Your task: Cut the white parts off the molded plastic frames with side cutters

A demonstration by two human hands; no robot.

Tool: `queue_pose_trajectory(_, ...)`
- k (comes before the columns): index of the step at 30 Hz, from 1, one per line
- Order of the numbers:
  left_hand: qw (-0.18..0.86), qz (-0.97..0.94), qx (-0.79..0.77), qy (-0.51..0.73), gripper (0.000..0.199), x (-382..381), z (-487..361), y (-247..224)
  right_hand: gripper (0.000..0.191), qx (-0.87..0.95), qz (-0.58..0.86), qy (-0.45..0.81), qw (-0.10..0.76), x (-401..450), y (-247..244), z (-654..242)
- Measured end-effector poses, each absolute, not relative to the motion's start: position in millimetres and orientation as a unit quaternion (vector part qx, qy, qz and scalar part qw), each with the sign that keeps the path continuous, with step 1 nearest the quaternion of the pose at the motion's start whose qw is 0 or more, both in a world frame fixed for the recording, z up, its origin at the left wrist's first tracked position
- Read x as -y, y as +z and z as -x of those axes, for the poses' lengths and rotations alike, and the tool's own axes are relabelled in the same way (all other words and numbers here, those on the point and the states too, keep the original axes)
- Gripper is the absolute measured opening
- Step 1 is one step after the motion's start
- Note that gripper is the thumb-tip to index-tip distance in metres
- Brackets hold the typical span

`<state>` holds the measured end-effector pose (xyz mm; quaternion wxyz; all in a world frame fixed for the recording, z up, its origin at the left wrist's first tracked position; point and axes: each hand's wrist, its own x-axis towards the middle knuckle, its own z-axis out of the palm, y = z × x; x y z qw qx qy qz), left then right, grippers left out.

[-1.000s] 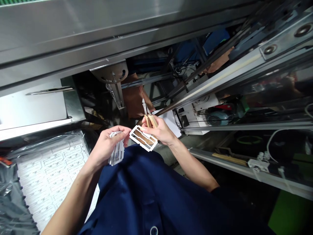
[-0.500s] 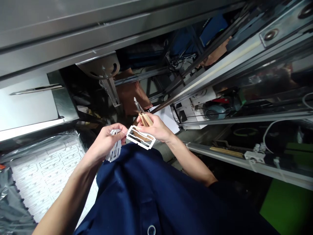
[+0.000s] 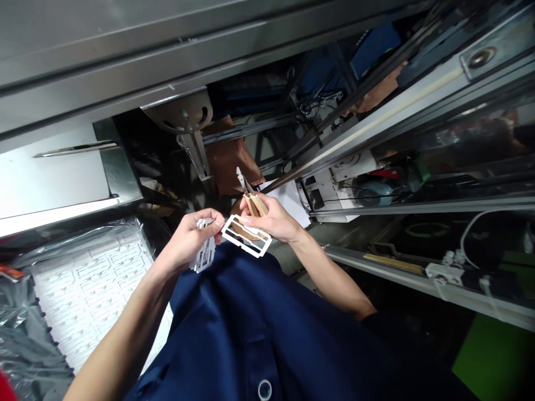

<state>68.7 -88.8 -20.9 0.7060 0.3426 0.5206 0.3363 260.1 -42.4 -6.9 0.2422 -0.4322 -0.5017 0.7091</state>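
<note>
Above the navy shirt (image 3: pixel 251 340), the right hand (image 3: pixel 273 220) gripped wood-handled side cutters (image 3: pixel 253 204) and pinched a white plastic frame (image 3: pixel 244 244) against them. The left hand (image 3: pixel 188 239) curled closed around a stack of white plastic pieces (image 3: pixel 204 255), just beside the frame, with a sheet of white parts (image 3: pixel 87 295) to the near left.

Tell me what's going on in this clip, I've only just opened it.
A person in a navy shirt is handling small white plastic parts with bare hands. The right hand grips wood-handled cutters and also holds a white plastic frame, whose end is near the left hand. The left hand holds a stack of white plastic pieces. Lower left, a sheet of white moulded parts lies on clear plastic film, below stainless machinery.
</note>
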Motion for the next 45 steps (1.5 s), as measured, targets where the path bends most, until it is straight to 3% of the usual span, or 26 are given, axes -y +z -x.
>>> queue_pose_trajectory(16,0.723,-0.346,-0.483,0.353,0.021,94,-62,-17,0.034,0.435,0.414,0.753,0.271,51,-19,-262)
queue_pose_trajectory(22,0.669,-0.453,-0.414,0.419,0.014,96,-61,-19,0.032,0.414,0.379,0.781,0.273,73,-32,-251)
queue_pose_trajectory(27,0.676,-0.487,-0.399,0.383,0.013,105,-57,-16,0.026,0.463,0.378,0.756,0.267,92,-35,-246)
queue_pose_trajectory(31,0.654,-0.54,-0.421,0.321,0.014,116,-55,-3,0.022,0.586,0.414,0.669,0.194,90,-8,-266)
queue_pose_trajectory(37,0.602,-0.608,-0.439,0.276,0.013,122,-49,22,0.023,0.801,0.419,0.427,0.013,80,50,-293)
queue_pose_trajectory(45,0.604,-0.607,-0.464,0.225,0.022,121,-47,31,0.024,0.871,0.354,0.318,-0.124,73,83,-284)
